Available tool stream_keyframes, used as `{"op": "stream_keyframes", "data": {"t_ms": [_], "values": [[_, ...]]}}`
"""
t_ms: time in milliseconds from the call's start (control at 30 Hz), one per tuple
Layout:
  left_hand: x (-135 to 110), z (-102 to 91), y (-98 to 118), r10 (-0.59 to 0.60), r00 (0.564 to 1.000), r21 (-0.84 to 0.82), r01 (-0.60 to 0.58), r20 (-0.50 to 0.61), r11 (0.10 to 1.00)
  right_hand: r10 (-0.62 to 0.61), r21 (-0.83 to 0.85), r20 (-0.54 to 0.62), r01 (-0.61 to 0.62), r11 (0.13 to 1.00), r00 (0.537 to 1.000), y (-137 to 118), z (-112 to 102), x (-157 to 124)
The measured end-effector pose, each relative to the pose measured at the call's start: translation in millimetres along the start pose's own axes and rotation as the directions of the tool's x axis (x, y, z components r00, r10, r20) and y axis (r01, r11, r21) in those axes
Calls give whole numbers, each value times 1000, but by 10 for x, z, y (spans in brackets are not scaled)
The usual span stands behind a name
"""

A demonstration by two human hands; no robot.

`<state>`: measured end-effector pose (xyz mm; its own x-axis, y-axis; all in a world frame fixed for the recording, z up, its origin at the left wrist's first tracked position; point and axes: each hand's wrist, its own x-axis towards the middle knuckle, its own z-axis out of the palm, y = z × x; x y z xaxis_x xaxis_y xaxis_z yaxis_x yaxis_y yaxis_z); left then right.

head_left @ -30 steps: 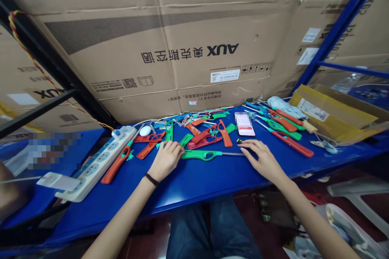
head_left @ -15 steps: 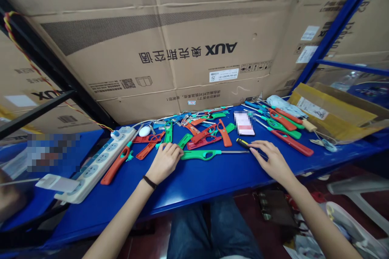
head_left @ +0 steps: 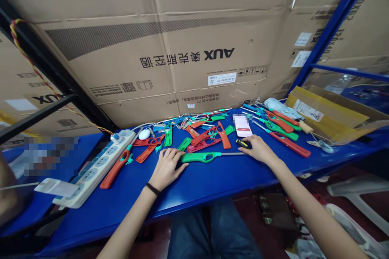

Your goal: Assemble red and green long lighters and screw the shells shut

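The left hand [head_left: 166,168] lies open and palm down on the table, not clenched, its fingertips [head_left: 178,154] against the butt of a green lighter [head_left: 200,157]. A black wristband [head_left: 152,189] circles that wrist. The lighter lies flat across the near edge of the heap, its thin metal nozzle pointing right, with the tip just beside the right hand [head_left: 258,149]. That hand is arched over a small black-and-yellow handle [head_left: 243,143], its fingers on or just behind it; whether it grips the handle, I cannot tell.

Farther off, red and green lighter bodies [head_left: 206,139] lie jumbled on the blue table [head_left: 127,214], with more lighters [head_left: 282,137] to the far right. A blurred card [head_left: 242,126] sits just beyond the right hand. To the left lie an orange lighter [head_left: 114,169] and a white power strip [head_left: 94,166]. A flattened carton [head_left: 330,115] rests at the far right corner, and a big AUX carton [head_left: 170,68] stands behind the table.
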<state>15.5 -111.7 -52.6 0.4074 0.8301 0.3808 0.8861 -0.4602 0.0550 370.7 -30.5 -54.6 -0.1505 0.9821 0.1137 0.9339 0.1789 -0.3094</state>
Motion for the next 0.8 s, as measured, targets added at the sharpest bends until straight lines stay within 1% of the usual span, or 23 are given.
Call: {"op": "stream_keyframes", "data": {"t_ms": [67,100,167,200,233,267,300,333,400,433,467,533,600,733,800], "values": [[-41,-9,44,-17,1000,-9,17,-12,1000,2,-12,12,-2,1000,1000,-62,-56,-9],[-68,-22,74,-25,1000,-18,25,-14,1000,10,-19,0,-10,1000,1000,-106,-102,-28],[-131,-56,153,-47,999,-50,46,-9,998,2,-4,-81,-2,1000,997,-242,-218,-88],[-164,-71,200,-61,998,-72,61,-3,996,-35,49,-195,46,998,980,-337,-278,-125],[-196,-83,252,-78,997,-98,77,2,992,-94,134,-305,141,981,948,-450,-331,-167],[-225,-89,307,-96,995,-126,96,9,987,-142,235,-392,248,940,909,-578,-373,-211],[-251,-88,363,-118,993,-155,119,17,981,-131,350,-474,323,879,871,-715,-398,-256],[-274,-80,419,-143,989,-184,145,24,972,-87,477,-496,354,805,864,-854,-404,-300],[-312,-50,524,-195,980,-239,198,39,951,-36,710,-422,355,608,906,-1111,-361,-383],[-327,-31,569,-216,975,-263,221,47,939,-60,782,-370,345,519,927,-1219,-320,-419],[-341,-13,608,-234,971,-285,240,54,928,-99,825,-313,322,464,945,-1309,-271,-451],[-362,15,666,-260,964,-317,265,61,910,-163,859,-239,286,424,957,-1433,-175,-501],[-373,28,696,-277,959,-333,281,61,900,-202,867,-206,274,416,958,-1500,-101,-534],[-377,28,704,-281,958,-350,283,57,893,-238,875,-194,277,396,952,-1556,-31,-571],[-377,28,701,-275,960,-353,275,52,894,-251,870,-195,285,401,948,-1578,-11,-583]]}}
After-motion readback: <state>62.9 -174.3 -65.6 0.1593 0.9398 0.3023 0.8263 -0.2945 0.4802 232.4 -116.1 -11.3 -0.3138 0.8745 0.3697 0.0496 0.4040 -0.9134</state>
